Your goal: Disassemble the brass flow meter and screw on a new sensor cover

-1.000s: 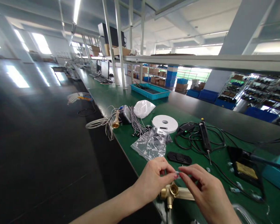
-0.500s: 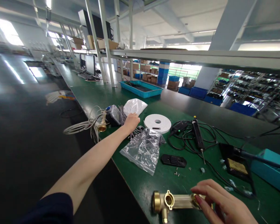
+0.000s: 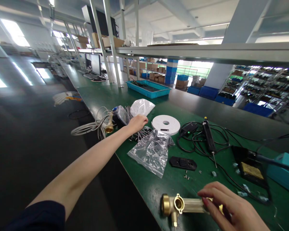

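My left hand (image 3: 138, 123) reaches over the bench beside a white plastic bag (image 3: 142, 107) and a bundle of grey wires (image 3: 142, 133). Its fingers are closed; what they hold, if anything, is hidden. At the lower right my right hand (image 3: 227, 203) has its fingers curled round the right end of a brass pipe fitting (image 3: 192, 205), which lies on the green bench near its front edge. A clear zip bag (image 3: 151, 152), a black oval plate (image 3: 183, 163) and small screws (image 3: 186, 176) lie between the hands. A white tape roll (image 3: 166, 124) is right of my left hand.
A black electric screwdriver (image 3: 208, 136) lies among coiled cables. Further right are a yellow sponge in a holder (image 3: 251, 170) and a teal box (image 3: 284, 171). A blue tray (image 3: 150, 93) stands at the back. Coiled grey cable (image 3: 84, 128) overhangs the left edge.
The view has shifted, so the bench things appear slightly further right. My left hand has moved slightly toward me, away from the white bag. My right hand stays at the brass fitting.
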`<action>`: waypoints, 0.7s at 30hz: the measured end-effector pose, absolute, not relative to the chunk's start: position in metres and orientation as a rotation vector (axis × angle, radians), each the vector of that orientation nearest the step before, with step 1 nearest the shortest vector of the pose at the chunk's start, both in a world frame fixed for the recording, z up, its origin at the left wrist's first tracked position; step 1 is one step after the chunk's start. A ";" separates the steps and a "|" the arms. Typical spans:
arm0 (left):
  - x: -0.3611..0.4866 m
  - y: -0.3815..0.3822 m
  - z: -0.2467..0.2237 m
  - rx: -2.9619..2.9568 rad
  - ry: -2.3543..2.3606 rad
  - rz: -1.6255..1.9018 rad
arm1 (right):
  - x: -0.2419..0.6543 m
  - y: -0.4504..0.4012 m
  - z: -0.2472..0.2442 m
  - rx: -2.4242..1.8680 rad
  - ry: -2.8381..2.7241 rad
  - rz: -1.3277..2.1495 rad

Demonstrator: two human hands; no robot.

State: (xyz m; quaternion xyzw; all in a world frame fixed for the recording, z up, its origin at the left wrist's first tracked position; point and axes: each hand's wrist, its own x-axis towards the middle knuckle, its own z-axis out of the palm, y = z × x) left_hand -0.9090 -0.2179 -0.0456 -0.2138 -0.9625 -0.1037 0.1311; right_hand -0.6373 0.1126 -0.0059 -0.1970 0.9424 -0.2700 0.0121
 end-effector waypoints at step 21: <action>-0.756 -0.212 -0.029 -1.109 -2.374 0.057 | -0.675 0.028 0.005 -0.908 3.064 -0.436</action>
